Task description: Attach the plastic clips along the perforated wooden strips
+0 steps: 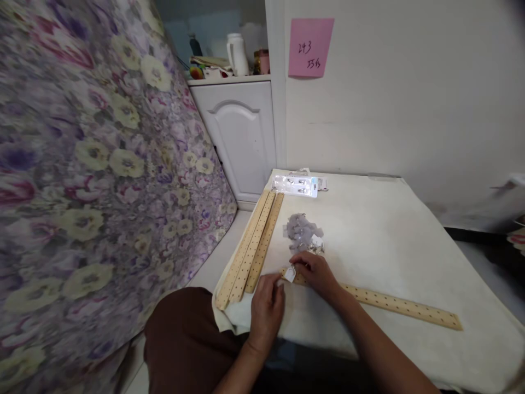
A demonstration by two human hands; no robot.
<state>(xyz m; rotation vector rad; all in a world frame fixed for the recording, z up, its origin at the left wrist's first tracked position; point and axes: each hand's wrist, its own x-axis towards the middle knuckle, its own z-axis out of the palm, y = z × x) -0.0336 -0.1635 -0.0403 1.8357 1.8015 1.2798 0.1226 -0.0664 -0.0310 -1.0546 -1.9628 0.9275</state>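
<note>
At one end of the pale, dark-dotted wooden strip [404, 308] on the table [385, 230], our right hand [315, 272] pinches a white tag [290, 273], our left hand [267, 303] curls, its hold unclear, and the pink note [310, 33] reads "243".

Tan strip [402, 305], dark-dotted; white tag [290, 273]; purple floral curtain [102, 164].
</note>
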